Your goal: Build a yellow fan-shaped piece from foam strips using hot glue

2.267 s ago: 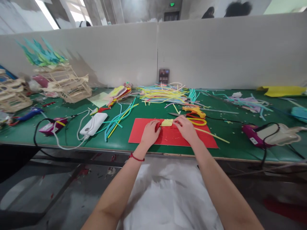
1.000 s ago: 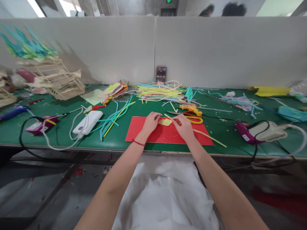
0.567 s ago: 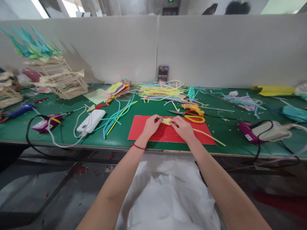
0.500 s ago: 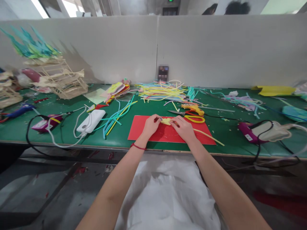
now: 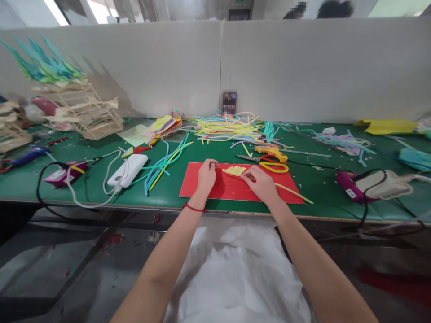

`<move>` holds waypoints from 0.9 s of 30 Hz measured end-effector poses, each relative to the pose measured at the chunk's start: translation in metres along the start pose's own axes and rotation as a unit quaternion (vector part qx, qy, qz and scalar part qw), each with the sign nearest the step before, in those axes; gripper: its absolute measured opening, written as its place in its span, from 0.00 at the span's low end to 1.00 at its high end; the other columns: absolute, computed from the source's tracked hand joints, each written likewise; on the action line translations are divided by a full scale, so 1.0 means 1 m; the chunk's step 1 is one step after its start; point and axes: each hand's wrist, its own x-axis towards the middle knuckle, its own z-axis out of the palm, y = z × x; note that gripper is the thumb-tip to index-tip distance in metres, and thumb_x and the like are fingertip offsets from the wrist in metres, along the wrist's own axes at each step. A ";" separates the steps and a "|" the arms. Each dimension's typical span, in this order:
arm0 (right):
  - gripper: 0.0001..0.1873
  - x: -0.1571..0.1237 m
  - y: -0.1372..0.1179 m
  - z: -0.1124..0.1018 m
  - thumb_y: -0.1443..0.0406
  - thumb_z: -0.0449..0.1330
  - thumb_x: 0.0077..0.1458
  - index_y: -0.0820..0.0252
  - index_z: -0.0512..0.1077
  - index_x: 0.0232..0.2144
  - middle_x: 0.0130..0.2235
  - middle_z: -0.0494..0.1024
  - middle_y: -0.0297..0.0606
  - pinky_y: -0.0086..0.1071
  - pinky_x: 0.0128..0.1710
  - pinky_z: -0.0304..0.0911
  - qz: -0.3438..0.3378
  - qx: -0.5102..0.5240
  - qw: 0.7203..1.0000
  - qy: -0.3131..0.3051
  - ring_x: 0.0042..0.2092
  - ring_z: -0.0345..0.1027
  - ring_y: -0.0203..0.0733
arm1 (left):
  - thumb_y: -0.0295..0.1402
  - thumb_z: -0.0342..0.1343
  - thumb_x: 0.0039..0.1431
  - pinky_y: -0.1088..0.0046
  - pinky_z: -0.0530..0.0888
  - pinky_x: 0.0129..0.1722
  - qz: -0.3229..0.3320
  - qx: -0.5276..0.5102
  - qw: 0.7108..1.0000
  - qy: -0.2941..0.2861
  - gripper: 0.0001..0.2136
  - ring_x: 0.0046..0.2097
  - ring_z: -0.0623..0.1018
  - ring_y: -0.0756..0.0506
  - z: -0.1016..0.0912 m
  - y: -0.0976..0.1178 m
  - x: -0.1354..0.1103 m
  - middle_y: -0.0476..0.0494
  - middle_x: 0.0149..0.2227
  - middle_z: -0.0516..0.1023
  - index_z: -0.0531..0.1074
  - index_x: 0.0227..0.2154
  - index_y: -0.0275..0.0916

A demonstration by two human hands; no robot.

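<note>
A red board (image 5: 222, 192) lies flat before me, carrying a small yellow piece (image 5: 235, 170) with a ridged, fringed look. My right hand (image 5: 260, 181) pinches the yellow strip at the right end of that piece; the strip's long tail (image 5: 294, 194) runs out under the hand and past the board's right edge. My left hand (image 5: 206, 175) hovers over the board's left part, apart from the yellow piece. Its fingers are loosely bent, a small gap shows at the tips, and I see nothing in them.
Scissors with yellow-and-red handles (image 5: 274, 167) and an orange-yellow glue gun (image 5: 274, 154) lie behind the board. A heap of coloured strips (image 5: 229, 130) spreads farther back. Blue and yellow strips (image 5: 163, 166) and a white power bank (image 5: 128, 171) lie left. A purple device (image 5: 353, 186) with cables lies right.
My left hand has let go of the yellow piece and moved left, so more of the piece shows. My right hand keeps its pinch, shifted slightly to the right.
</note>
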 end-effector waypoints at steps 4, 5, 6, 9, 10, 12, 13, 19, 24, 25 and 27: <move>0.12 -0.002 -0.004 -0.002 0.59 0.53 0.60 0.56 0.69 0.28 0.31 0.75 0.37 0.31 0.34 0.63 -0.007 -0.012 1.000 -0.021 0.37 0.70 0.41 | 0.23 0.43 0.60 0.70 0.70 0.45 0.003 -0.043 0.999 0.006 0.10 0.40 0.77 0.48 0.001 -0.005 0.002 0.45 0.34 0.77 0.68 0.32 0.39; 0.12 -0.002 -0.005 -0.002 0.58 0.53 0.60 0.56 0.69 0.27 0.31 0.75 0.37 0.31 0.34 0.63 -0.006 -0.017 1.000 -0.024 0.36 0.70 0.41 | 0.23 0.43 0.59 0.70 0.70 0.45 0.003 -0.043 0.999 0.005 0.09 0.40 0.77 0.47 0.001 -0.005 0.002 0.45 0.34 0.77 0.68 0.32 0.39; 0.13 -0.003 -0.005 -0.002 0.58 0.53 0.60 0.56 0.69 0.27 0.31 0.75 0.37 0.31 0.33 0.62 -0.005 -0.024 0.999 -0.026 0.36 0.70 0.41 | 0.24 0.43 0.59 0.69 0.70 0.45 0.003 -0.041 0.999 0.004 0.09 0.40 0.77 0.47 0.001 -0.005 0.002 0.45 0.34 0.77 0.68 0.32 0.39; 0.13 -0.004 -0.005 -0.001 0.59 0.53 0.60 0.56 0.69 0.27 0.31 0.75 0.37 0.30 0.32 0.62 0.000 -0.040 0.999 -0.031 0.36 0.70 0.41 | 0.24 0.43 0.59 0.67 0.70 0.46 0.005 -0.036 0.999 0.003 0.09 0.41 0.77 0.46 0.002 -0.005 0.002 0.44 0.34 0.77 0.68 0.33 0.38; 0.13 -0.003 -0.005 -0.001 0.59 0.53 0.60 0.57 0.69 0.27 0.31 0.75 0.37 0.30 0.31 0.62 0.000 -0.043 0.999 -0.031 0.35 0.70 0.41 | 0.24 0.43 0.59 0.67 0.71 0.47 0.005 -0.033 0.999 0.000 0.09 0.41 0.77 0.46 0.001 -0.005 0.002 0.44 0.34 0.77 0.68 0.33 0.38; 0.13 -0.003 -0.005 0.000 0.59 0.52 0.61 0.57 0.69 0.27 0.31 0.75 0.37 0.30 0.31 0.62 -0.005 -0.046 0.998 -0.030 0.35 0.70 0.40 | 0.23 0.43 0.59 0.67 0.71 0.47 0.003 -0.024 1.000 -0.008 0.10 0.41 0.77 0.47 0.001 -0.004 0.001 0.44 0.35 0.78 0.68 0.33 0.39; 0.13 -0.003 -0.005 0.001 0.59 0.52 0.61 0.56 0.69 0.27 0.30 0.75 0.38 0.30 0.31 0.62 -0.010 -0.050 0.998 -0.030 0.35 0.70 0.40 | 0.23 0.43 0.59 0.67 0.71 0.47 0.004 -0.016 1.000 -0.013 0.10 0.42 0.77 0.47 0.001 -0.003 0.001 0.45 0.36 0.78 0.68 0.33 0.39; 0.15 -0.003 -0.003 0.004 0.59 0.50 0.62 0.56 0.69 0.26 0.30 0.75 0.38 0.31 0.31 0.62 -0.017 -0.069 0.997 -0.030 0.35 0.70 0.41 | 0.22 0.48 0.57 0.67 0.71 0.49 0.084 0.092 0.992 -0.027 0.09 0.45 0.77 0.47 0.000 0.006 -0.005 0.43 0.41 0.78 0.70 0.37 0.38; 0.13 -0.003 -0.001 0.005 0.59 0.50 0.61 0.56 0.69 0.28 0.31 0.75 0.39 0.32 0.32 0.63 -0.024 -0.068 0.997 -0.034 0.36 0.69 0.42 | 0.23 0.44 0.60 0.64 0.67 0.56 0.267 0.248 0.923 -0.126 0.16 0.55 0.72 0.44 0.005 0.013 -0.027 0.36 0.52 0.73 0.67 0.50 0.34; 0.13 -0.003 -0.001 0.006 0.59 0.50 0.61 0.56 0.69 0.28 0.31 0.75 0.39 0.32 0.33 0.63 -0.025 -0.069 0.997 -0.035 0.36 0.69 0.42 | 0.24 0.44 0.60 0.63 0.65 0.58 0.294 0.277 0.903 -0.148 0.17 0.57 0.69 0.44 0.006 0.013 -0.032 0.36 0.55 0.71 0.66 0.52 0.33; 0.13 -0.003 -0.001 0.006 0.60 0.51 0.61 0.56 0.69 0.27 0.31 0.75 0.38 0.32 0.33 0.63 -0.025 -0.071 0.996 -0.036 0.36 0.69 0.42 | 0.27 0.43 0.62 0.61 0.61 0.61 0.328 0.324 0.869 -0.178 0.19 0.60 0.65 0.43 0.008 0.013 -0.041 0.36 0.58 0.67 0.63 0.55 0.32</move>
